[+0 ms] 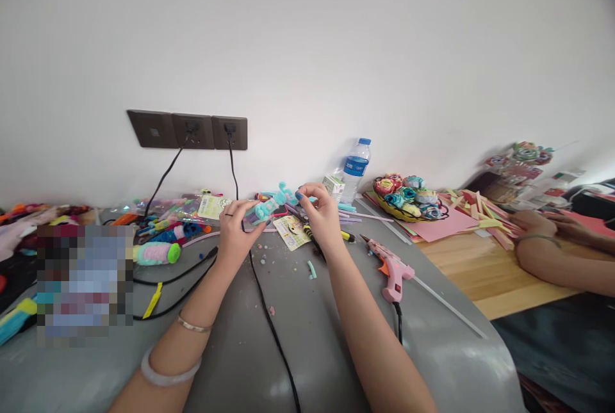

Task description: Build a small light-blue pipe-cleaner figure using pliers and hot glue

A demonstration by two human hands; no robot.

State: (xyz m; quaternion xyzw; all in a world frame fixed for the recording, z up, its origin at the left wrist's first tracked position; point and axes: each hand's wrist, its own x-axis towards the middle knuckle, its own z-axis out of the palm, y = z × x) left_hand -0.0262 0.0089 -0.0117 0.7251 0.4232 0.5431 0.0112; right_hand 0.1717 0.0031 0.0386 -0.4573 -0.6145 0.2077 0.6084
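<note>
Turquoise pipe-cleaner figure (273, 202) sat held up between both hands, just above the far middle of the grey table (307, 336). Left hand (236, 228) pinched its lower end, fingers curled narrow around it; ring on one finger, two bracelets on that wrist and forearm. Right hand (321, 209) gripped the figure's right side, thumb and fingertips closed tight on it, blue nail polish showing. Under the hands lay a small printed card (292, 232) and scattered fuzzy scraps. Pink glue gun (391, 269) lay to the right, near, apart from the right forearm, its cord running toward the near edge. Black cable (269, 317) ran from the wall socket (229, 133) down between the forearms. Water bottle (355, 170) stood far right of the hands, beside a basket of paper flowers (409, 197). Heap of coloured pipe cleaners (163, 234) lay left. Another person's hands (545, 224) rested on the wooden table far right, state hard to tell.
</note>
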